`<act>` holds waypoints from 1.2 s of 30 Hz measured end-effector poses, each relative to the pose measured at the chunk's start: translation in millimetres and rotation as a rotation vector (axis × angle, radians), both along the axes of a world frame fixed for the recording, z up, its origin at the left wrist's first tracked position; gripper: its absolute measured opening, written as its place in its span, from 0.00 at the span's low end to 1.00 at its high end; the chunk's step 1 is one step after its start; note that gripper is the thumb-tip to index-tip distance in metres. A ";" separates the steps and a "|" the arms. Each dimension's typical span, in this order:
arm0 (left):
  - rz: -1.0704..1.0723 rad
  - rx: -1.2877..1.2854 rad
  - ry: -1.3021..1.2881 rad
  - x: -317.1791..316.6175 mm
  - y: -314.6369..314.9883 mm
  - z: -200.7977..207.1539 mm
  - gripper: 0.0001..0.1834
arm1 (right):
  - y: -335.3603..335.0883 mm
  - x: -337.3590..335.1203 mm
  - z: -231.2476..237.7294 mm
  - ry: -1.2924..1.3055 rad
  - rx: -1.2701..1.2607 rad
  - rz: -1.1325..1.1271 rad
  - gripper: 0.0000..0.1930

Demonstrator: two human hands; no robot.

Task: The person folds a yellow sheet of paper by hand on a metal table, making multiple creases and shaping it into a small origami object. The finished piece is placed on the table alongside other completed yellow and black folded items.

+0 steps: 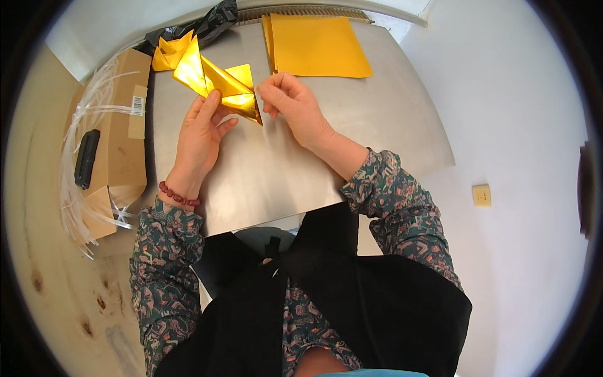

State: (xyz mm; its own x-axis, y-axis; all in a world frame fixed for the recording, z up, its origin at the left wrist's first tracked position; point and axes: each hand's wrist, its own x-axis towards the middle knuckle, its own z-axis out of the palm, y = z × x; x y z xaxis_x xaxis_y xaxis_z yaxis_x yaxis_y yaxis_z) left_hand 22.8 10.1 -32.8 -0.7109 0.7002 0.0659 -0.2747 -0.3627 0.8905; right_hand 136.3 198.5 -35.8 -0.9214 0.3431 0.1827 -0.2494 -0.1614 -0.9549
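My left hand (203,129) is closed on a folded piece of shiny gold paper (217,80), thumb on top and fingers beneath. The paper has angular folds, with a point toward the upper left and another at the lower right. Just beside its right edge, my right hand (293,108) is curled with thumb and fingers together, and nothing shows in it. Beyond the held piece, another folded gold paper shape (173,51) rests on the metal table (352,135). A small stack of flat gold sheets (321,47) lies at the far side.
A cardboard box (129,157) stands along the table's left side, with white plastic straps (78,119) and a black handle-like object (86,159) on it. Crumpled black plastic (213,24) sits at the far left. A wall outlet (482,195) is at right.
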 end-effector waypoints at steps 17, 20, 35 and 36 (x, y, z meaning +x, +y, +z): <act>0.022 -0.105 0.141 15.4 7.1 0.7 0.14 | -16.0 -3.0 -2.5 0.007 0.109 0.055 0.17; 0.039 -0.068 0.099 20.1 7.9 4.4 0.13 | -16.5 -2.0 -1.6 0.009 0.106 0.060 0.15; 0.097 -0.108 0.139 10.1 9.1 -1.0 0.13 | -15.0 -1.9 3.0 -0.086 0.175 0.138 0.13; 0.111 -0.107 0.144 9.9 9.9 -0.5 0.12 | -14.1 -2.3 3.0 -0.076 0.189 0.146 0.13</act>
State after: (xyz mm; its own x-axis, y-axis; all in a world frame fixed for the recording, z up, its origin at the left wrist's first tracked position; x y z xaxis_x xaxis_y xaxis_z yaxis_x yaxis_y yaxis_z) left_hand 32.7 20.0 -33.3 -0.7729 0.6263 0.1017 -0.1057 -0.2851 0.9526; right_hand 134.0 184.4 -32.8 -0.9721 0.1721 0.1594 -0.1631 -0.0073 -0.9866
